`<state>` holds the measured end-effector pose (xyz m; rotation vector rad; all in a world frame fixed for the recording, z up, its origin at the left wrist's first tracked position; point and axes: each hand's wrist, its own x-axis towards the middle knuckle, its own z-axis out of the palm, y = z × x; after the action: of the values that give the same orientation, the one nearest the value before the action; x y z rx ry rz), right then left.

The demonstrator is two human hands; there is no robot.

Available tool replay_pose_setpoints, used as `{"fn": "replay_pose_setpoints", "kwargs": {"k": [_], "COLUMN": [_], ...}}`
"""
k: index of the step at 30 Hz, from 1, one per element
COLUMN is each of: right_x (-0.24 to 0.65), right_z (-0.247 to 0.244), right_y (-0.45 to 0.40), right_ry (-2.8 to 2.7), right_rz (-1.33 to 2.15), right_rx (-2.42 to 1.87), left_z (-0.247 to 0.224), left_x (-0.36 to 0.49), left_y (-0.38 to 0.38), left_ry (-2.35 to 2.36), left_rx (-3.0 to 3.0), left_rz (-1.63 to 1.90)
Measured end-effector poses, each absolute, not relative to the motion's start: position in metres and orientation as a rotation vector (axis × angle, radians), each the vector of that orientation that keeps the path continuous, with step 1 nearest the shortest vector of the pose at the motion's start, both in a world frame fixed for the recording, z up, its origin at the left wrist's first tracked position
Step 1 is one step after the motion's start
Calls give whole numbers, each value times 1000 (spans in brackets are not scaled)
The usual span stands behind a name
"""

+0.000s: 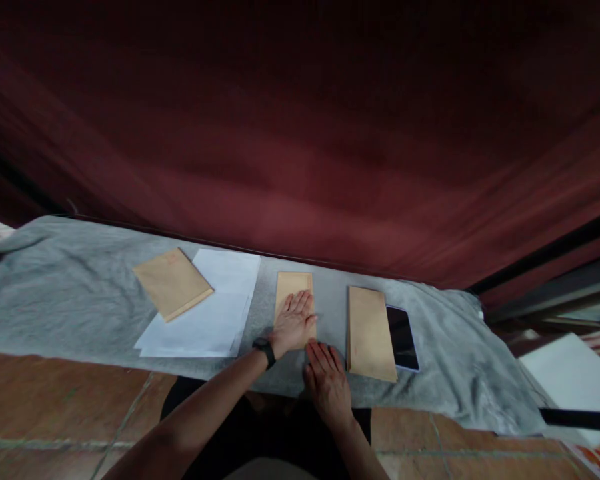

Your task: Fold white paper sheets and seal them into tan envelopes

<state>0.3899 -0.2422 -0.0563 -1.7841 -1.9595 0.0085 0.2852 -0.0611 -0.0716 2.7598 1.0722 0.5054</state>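
Tan rectangular paper envelope (293, 281), flat and smooth, lies near the middle of the grey cloth-covered tabletop (80, 287), with small dark marks by its far right corner; its middle is hidden under the left hand (294, 321). That hand's grip is flat and spread, palm down, pressing on the paper without pinching it. The right hand (327, 380) also has its grip extended and unclosed, fingertips at the envelope's near right corner.

To the left, a strip of cloth separates the envelope from overlapping white paper sheets (220, 307), partly covered by a squarish tan paper packet (173, 283). To the right, another strip runs to a thick tan rectangular envelope stack (370, 333), which overlaps a black-screened device with a pale purple rim (404, 340). Beyond the device, cloth stretches to the right.

The envelope's long axis runs near to far, its short far edge facing the dark red curtain (300, 173).
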Motion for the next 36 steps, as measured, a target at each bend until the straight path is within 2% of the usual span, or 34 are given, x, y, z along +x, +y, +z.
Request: {"fn": "replay_pose_setpoints", "kwargs": {"k": [11,25,36], "right_x": [384,394,396], "right_z": [-55,-67,-70], "right_y": [-240,-243,-227], "right_ry": [-1871,-1893,-1712], "right_rz": [-73,8,299], "right_rx": [-1783,-1709,-1707], "left_z": [-57,-55,-51], "left_x": [305,255,216], "left_y": [-30,-103,-149], "left_ry": [1150,800,632], "left_rx": [2737,2829,2811], "left_rz": [260,395,356]}}
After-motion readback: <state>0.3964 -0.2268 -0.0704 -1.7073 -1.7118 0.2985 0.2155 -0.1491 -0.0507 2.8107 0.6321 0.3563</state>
